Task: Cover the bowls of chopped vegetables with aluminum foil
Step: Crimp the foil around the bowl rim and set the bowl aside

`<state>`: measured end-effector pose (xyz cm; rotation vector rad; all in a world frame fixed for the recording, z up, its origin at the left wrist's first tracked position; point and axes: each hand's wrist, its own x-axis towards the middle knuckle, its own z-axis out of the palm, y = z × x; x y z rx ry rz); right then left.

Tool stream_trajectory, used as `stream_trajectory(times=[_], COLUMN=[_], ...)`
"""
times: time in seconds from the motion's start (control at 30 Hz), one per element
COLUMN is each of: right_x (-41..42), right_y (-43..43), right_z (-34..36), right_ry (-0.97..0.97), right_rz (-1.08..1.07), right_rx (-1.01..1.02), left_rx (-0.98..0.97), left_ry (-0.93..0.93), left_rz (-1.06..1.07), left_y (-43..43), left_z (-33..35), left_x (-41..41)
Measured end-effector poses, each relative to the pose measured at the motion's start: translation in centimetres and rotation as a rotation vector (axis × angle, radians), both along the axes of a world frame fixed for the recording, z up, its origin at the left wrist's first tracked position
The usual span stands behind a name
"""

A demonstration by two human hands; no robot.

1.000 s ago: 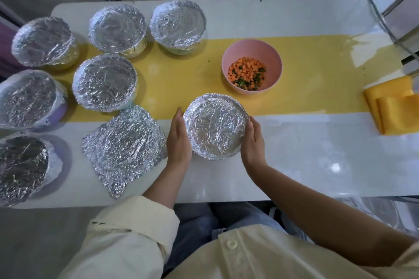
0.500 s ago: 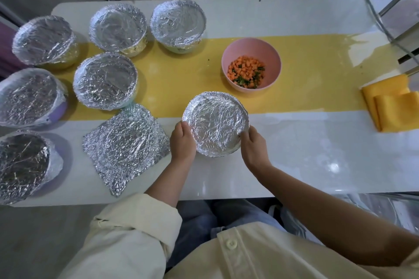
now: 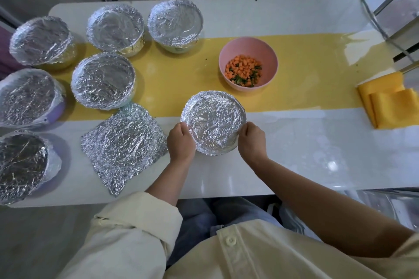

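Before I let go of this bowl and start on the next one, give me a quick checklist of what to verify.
1. Foil on the bowl in hand covers the whole top: ok, no gap shows.
2. Foil tucked under its rim: cannot tell, the left hand and right hand hide the sides.
3. Spare foil sheet ready: ok, lying flat on the table, beside the left hand.
4. Pink bowl of chopped vegetables covered: not ok, still open.
5. Other six bowls covered: ok, all show foil tops.
6. Pink bowl free to lift: ok, nothing touches it.
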<state>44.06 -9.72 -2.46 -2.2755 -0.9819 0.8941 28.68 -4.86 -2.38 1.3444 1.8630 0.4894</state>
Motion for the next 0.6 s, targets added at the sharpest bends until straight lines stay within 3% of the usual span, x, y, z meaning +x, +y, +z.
stream_trajectory(times=[0.23, 0.6], right_x=[1.8, 5.3], right_y=[-0.1, -3.8], right_z=[-0.2, -0.6], right_ry=[0.276, 0.294], right_rz=[0.022, -0.049], right_rx=[0.028, 0.128], left_rx=[-0.043, -0.025], left_ry=[-0.028, -0.184], left_rz=[0.005, -0.085], left_y=[0.0, -2.0], left_z=[-0.1, 0.9], left_x=[-0.4, 2.2])
